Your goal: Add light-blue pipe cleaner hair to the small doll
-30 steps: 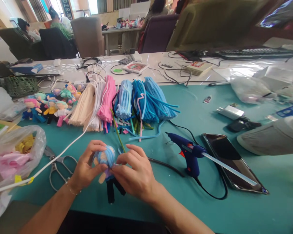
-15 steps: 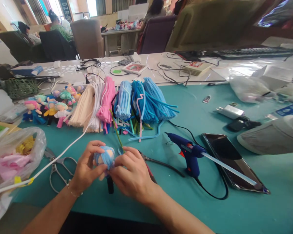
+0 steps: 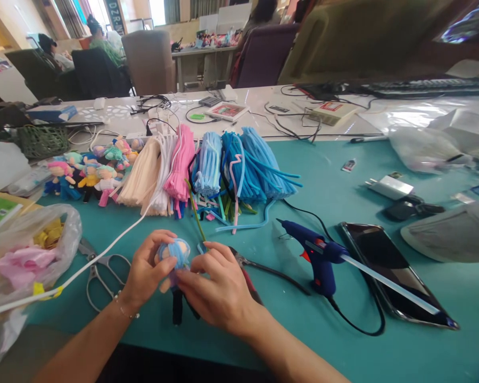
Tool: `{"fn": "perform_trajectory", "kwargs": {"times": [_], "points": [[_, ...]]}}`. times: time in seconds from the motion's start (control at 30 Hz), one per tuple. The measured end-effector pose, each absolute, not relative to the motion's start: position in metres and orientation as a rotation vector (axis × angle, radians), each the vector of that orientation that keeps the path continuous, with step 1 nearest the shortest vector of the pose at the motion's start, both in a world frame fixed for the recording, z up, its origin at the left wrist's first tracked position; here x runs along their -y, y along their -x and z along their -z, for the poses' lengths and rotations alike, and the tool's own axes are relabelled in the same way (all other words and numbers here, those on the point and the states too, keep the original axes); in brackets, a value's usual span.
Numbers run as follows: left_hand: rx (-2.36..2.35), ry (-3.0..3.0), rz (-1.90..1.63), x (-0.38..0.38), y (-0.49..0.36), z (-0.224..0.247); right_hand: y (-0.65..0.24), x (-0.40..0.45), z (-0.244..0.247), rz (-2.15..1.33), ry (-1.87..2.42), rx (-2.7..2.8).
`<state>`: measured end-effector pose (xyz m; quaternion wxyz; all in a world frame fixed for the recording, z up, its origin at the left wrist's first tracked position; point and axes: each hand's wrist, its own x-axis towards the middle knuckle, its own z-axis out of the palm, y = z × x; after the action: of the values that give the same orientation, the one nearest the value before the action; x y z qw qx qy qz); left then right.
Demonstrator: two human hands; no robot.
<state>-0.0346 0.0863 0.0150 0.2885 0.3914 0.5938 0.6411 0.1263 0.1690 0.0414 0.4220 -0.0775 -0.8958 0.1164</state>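
Observation:
A small doll of fuzzy pipe cleaners (image 3: 179, 249), with light blue hair, a pale face and black legs, is held just above the green mat. My left hand (image 3: 149, 268) grips its head from the left, thumb across the lower part of the head. From the right, the fingers of my right hand (image 3: 219, 284) pinch the doll at its neck and upper body, hiding most of the torso. Pliers (image 3: 252, 287) with a red handle lie partly behind my right hand. Left of my left hand rest grey-handled scissors (image 3: 92, 264).
Bundles of cream (image 3: 139, 178), pink (image 3: 179, 173) and blue pipe cleaners (image 3: 263, 165) stand behind my hands, beside several finished dolls (image 3: 90, 175). A blue glue gun (image 3: 323, 258) and a phone (image 3: 367, 247) lie right. A white cable (image 3: 114, 247) crosses the left side, near a plastic bag (image 3: 72, 229).
My view has shifted slightly left, so the table things appear further right. Both hands keep hold of the doll, which has tilted a little, showing more of its black legs.

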Motion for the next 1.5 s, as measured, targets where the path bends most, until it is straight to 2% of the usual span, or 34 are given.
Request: {"fn": "perform_trajectory", "kwargs": {"times": [0.53,0.77,1.0,1.5], "points": [[-1.63,-1.053,-1.667,-0.088,0.034,-0.015,-0.124,-0.166,-0.041,-0.098,0.257,2.396],[-1.603,-0.918,-1.677,-0.09,0.036,-0.012,-0.126,-0.173,-0.043,-0.332,0.238,2.232],[-1.529,-0.795,-1.681,-0.091,0.036,-0.012,-0.123,-0.174,-0.04,-0.413,0.258,2.191],[-1.484,-1.027,-1.502,-0.088,0.039,-0.004,-0.122,-0.178,-0.027,-0.544,0.403,2.174]]}}
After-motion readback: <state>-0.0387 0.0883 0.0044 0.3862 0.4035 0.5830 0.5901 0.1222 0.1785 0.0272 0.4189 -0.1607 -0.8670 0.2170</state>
